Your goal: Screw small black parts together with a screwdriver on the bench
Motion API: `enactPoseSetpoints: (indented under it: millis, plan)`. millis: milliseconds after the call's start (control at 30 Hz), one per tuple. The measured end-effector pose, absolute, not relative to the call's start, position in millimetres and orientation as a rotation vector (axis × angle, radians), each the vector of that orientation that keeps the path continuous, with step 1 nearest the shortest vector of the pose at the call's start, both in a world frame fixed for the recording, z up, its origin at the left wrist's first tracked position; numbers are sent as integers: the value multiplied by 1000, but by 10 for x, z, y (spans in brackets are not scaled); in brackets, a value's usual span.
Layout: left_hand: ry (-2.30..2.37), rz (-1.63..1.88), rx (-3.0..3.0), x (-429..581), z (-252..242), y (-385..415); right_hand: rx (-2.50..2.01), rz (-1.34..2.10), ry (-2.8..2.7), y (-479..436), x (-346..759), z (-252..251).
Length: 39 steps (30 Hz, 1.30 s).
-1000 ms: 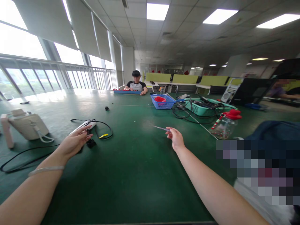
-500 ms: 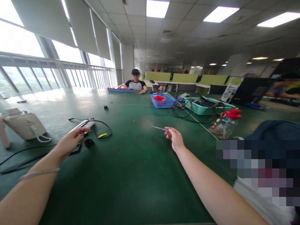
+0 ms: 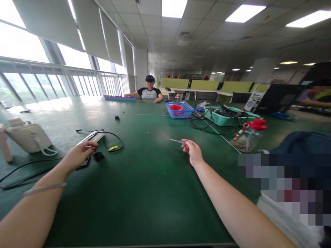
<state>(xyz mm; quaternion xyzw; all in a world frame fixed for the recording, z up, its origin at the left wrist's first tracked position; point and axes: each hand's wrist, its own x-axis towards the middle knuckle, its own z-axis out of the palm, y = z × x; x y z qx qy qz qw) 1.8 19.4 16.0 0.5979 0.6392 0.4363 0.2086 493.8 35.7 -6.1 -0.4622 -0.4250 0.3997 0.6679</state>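
Note:
My right hand pinches a slim pointed tool, its thin tip aimed left above the green table; the exact kind is too small to tell. At the left, my left hand is closed with thumb and fingertips together. Whatever it may hold is hidden or too small to name. Just right of those fingers lies a small black block-like part, apart from the hand. Behind the left hand rests a white bar-shaped device beside a looped black cable with a yellow tag.
Left stands a cream pouch. Farther off are a small black piece, a blue basket, a teal basket of cables and a red-lidded bottle. A person sits opposite beside a long blue tray.
The person opposite has shifted the long blue tray to the left. A small dark item visible at my left fingertips before no longer shows clearly. My right hand has barely moved.

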Motion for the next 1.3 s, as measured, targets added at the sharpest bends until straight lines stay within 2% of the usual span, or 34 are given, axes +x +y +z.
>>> enactPoseSetpoints:
  millis: [100,267,733,1133,1300]
  plan:
    - [1608,1084,1868,-45,154,216,-1050,900,-963,351,4942,-59]
    - [1606,869,2011,-70,214,167,-1052,905,-974,342,4948,-57]
    - [1621,605,2197,-36,237,179,-1047,917,-985,322,4938,-56]
    - [2004,255,2357,28,254,124,-1050,923,-1015,319,4934,-47]
    - [2384,160,2161,-187,213,94,-1051,927,-1019,320,4928,-42]
